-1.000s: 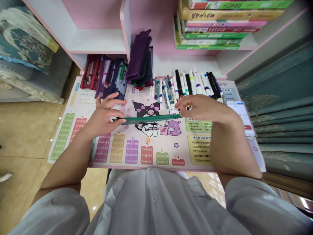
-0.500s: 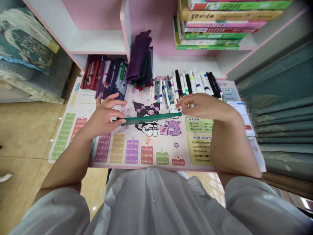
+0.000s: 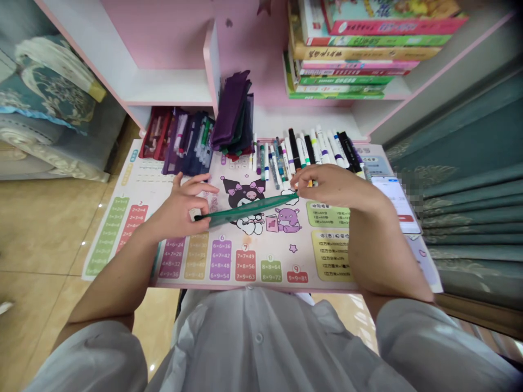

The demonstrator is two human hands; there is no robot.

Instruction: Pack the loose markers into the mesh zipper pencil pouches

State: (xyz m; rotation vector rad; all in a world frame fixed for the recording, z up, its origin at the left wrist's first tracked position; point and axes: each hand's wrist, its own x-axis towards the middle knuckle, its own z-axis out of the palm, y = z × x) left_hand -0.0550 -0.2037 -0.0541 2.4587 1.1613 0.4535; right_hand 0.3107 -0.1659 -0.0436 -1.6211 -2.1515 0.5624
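Observation:
A green mesh zipper pouch [image 3: 249, 208] is stretched between my two hands above the printed desk mat [image 3: 261, 239]. My left hand [image 3: 186, 204] pinches its left end between thumb and finger, the other fingers spread. At the right end, my right hand [image 3: 321, 185] grips the pouch near the zipper's corner with bent fingers. The zipper edge runs along the top, and I cannot tell whether it is undone. Just beyond my right hand lies a row of markers [image 3: 292, 149], white, black and coloured.
Purple and dark folded pouches [image 3: 231, 111] are piled behind the mat. Left of them, pen-filled pouches [image 3: 188, 139] lean at the shelf. Stacked books [image 3: 351, 51] stand on the right shelf. A phone [image 3: 394, 201] lies at the right edge, by a curtain [image 3: 469, 179].
The view has tilted up slightly. The pouch's left end now sits lower than its right, and more of its mesh shows. Both hands keep hold of it.

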